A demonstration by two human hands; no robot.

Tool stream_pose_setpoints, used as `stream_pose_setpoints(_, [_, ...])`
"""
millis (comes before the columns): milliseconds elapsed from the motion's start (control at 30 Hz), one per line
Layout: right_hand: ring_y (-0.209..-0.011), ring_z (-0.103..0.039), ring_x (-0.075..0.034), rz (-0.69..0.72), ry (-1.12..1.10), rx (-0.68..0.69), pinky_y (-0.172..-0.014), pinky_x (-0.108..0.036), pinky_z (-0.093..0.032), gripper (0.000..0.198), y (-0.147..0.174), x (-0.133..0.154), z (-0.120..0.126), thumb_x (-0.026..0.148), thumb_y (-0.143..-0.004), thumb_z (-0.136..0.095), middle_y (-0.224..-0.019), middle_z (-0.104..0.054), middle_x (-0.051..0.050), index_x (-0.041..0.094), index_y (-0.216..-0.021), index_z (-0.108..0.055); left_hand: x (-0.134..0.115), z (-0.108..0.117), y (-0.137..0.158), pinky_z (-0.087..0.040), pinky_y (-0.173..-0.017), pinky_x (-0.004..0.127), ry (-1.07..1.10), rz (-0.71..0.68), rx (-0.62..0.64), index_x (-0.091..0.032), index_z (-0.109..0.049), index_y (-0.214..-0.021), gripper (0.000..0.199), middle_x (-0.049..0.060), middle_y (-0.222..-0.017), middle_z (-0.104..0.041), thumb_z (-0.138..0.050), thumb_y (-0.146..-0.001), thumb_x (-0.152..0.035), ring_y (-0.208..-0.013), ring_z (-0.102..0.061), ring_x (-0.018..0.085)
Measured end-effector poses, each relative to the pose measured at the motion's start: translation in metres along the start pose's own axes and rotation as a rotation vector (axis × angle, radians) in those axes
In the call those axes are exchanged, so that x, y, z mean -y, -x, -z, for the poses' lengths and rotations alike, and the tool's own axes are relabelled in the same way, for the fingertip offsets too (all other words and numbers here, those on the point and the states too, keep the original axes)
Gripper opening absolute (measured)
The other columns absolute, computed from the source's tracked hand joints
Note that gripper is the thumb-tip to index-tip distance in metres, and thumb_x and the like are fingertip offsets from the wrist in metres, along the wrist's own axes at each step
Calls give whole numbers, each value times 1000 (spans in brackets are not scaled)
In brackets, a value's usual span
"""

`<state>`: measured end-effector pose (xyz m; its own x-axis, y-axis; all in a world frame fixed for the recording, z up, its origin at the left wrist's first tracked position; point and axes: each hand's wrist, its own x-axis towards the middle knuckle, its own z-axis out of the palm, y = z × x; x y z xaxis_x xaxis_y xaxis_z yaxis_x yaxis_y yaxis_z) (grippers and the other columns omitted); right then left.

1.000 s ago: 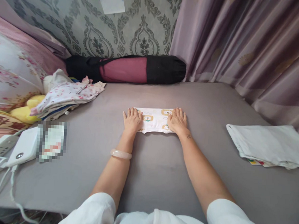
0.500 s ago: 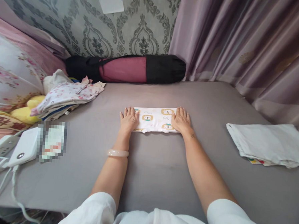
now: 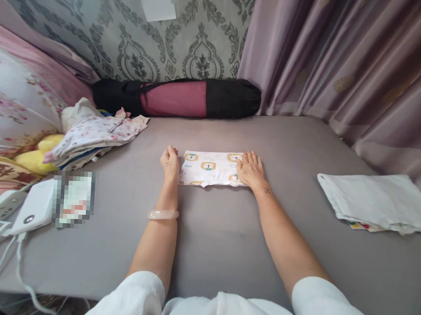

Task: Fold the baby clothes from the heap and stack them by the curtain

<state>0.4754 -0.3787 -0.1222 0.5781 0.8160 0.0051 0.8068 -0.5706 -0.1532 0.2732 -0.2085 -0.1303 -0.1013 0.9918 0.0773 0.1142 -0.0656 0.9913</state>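
Note:
A folded white garment [image 3: 213,169] with a print of yellow animal faces lies flat as a wide strip in the middle of the grey bed surface. Just past its left end is my left hand [image 3: 169,161], turned on its side with the fingers curled in; no cloth shows in it. My right hand [image 3: 250,169] lies flat, palm down, on the garment's right end, its fingers stretched forward.
To the left sit a pile of folded clothes [image 3: 99,130], a yellow plush toy [image 3: 37,160], a white power bank [image 3: 36,207] with cables and a power strip [image 3: 6,205]. Folded white cloth [image 3: 374,201] lies right. A black and maroon long bag [image 3: 178,98] lines the wall.
My left hand has come off the garment's left end, moved slightly left and curled its fingers. The right hand has slid a little left and still lies on the cloth.

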Motion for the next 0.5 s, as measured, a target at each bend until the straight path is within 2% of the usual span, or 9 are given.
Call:
stream_pose_setpoints(133, [-147, -17, -26, -1, 4, 6, -119, -42, -13, 62, -1, -2, -3, 35, -101, -18, -158, -27, -15, 0, -149, -31, -1, 2, -7, -48, -69, 26, 390, 224, -73, -16, -60, -80, 33, 7, -81, -67, -41, -97, -37, -75, -66, 14])
stream_pose_setpoints(267, [-147, -18, -27, 4, 28, 11, -119, -47, -10, 61, -1, 3, 0, 35, -100, -18, -157, -29, -16, 0, -149, -33, -6, 6, -11, -49, -69, 23, 664, 410, -90, -16, -59, -74, 33, 6, -78, -65, -42, -96, -34, -70, -65, 12])
stream_pose_setpoints(367, [-147, -17, -27, 50, 24, -3, -119, -49, -8, 61, 0, 15, 0, 34, -100, -17, -158, -27, -15, 2, -149, -33, -6, 9, -14, -50, -72, 24, 818, 494, -70, -17, -59, -70, 33, 5, -78, -65, -42, -94, -32, -72, -65, 12])
stream_pose_setpoints(500, [-147, -17, -25, 83, -6, 22, -119, -46, -11, 60, 4, 30, -5, 35, -100, -18, -158, -26, -13, 5, -150, -32, -1, 13, -16, -50, -69, 23, 921, 545, -40, -18, -58, -68, 29, 4, -74, -64, -43, -90, -28, -67, -63, 10])
